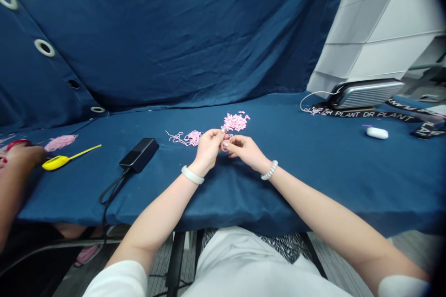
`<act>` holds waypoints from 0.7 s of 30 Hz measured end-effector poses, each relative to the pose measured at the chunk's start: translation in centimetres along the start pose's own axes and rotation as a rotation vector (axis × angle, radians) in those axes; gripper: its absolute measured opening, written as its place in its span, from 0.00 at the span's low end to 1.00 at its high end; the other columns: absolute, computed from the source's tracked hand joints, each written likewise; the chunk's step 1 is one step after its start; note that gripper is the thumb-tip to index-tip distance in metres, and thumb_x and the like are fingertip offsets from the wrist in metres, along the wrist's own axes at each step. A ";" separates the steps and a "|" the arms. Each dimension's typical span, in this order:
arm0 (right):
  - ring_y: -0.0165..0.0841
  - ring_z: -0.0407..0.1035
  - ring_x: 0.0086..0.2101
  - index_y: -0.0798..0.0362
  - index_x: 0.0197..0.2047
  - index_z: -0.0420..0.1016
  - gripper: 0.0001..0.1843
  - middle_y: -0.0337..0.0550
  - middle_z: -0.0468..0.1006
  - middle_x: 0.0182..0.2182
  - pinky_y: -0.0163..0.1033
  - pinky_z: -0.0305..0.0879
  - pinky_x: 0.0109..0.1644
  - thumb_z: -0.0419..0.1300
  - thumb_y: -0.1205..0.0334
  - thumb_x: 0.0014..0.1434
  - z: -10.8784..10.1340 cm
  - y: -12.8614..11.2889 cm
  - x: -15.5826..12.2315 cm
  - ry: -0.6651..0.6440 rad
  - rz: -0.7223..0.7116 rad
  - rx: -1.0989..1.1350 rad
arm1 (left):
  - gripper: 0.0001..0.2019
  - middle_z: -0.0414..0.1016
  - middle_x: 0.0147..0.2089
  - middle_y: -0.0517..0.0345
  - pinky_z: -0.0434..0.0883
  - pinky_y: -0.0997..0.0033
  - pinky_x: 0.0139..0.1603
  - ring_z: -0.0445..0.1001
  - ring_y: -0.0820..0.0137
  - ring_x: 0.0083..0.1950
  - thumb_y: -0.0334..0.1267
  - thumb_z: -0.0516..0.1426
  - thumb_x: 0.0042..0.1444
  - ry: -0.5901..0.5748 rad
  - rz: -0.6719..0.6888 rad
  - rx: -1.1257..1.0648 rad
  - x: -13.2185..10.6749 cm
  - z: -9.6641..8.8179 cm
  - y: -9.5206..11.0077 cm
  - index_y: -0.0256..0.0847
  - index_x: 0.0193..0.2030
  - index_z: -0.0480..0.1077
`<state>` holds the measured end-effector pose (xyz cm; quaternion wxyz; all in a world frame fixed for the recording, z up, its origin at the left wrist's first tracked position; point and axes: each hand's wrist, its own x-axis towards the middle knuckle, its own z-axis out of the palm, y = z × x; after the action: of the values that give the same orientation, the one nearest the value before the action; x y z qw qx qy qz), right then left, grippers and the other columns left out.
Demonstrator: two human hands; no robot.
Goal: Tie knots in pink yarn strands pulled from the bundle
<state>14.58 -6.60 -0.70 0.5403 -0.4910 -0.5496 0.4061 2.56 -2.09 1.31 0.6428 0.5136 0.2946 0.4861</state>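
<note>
My left hand [209, 146] and my right hand [244, 148] meet over the blue cloth-covered table [313, 181], fingers pinched together on a small piece of pink yarn [225, 141] held between them. Just beyond the fingertips lies a heap of short pink yarn snippets [236, 121]. A loose tangle of pink yarn strands [186, 138] lies to the left of my left hand. A white bangle circles my left wrist and a bead bracelet my right.
A black power brick [139, 154] with its cable lies left of my hands. Farther left are a yellow-handled tool [61, 161], a pink yarn tuft [60, 142] and another person's hand [19, 155]. At right: a white case [377, 133], a silver device [369, 93], printed straps [365, 113].
</note>
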 end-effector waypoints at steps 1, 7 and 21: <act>0.29 0.69 0.28 0.55 0.30 0.72 0.17 0.42 0.75 0.28 0.35 0.68 0.31 0.59 0.47 0.51 0.0 -0.2 0.0 -0.025 0.039 0.062 | 0.14 0.73 0.27 0.58 0.68 0.77 0.24 0.69 0.78 0.23 0.43 0.63 0.45 -0.008 0.001 -0.012 0.0 0.0 0.0 0.34 0.29 0.68; 0.26 0.66 0.24 0.56 0.26 0.71 0.18 0.41 0.73 0.24 0.33 0.65 0.28 0.60 0.47 0.51 -0.1 -0.8 0.1 -0.005 0.104 0.162 | 0.14 0.69 0.20 0.61 0.68 0.79 0.23 0.67 0.79 0.20 0.42 0.64 0.44 -0.082 -0.025 -0.025 0.1 0.1 -0.3 0.33 0.29 0.68; 0.28 0.65 0.26 0.53 0.26 0.68 0.13 0.36 0.71 0.23 0.37 0.65 0.35 0.63 0.52 0.47 -1.0 -1.1 0.1 0.171 -0.117 0.265 | 0.10 0.69 0.25 0.60 0.64 0.82 0.21 0.62 0.83 0.19 0.38 0.63 0.47 -0.209 -0.163 -0.059 0.0 0.0 -0.2 0.33 0.29 0.68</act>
<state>15.46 -6.79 0.50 0.6679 -0.4156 -0.4709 0.3994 2.59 -2.09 1.12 0.7223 0.5167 0.2522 0.3844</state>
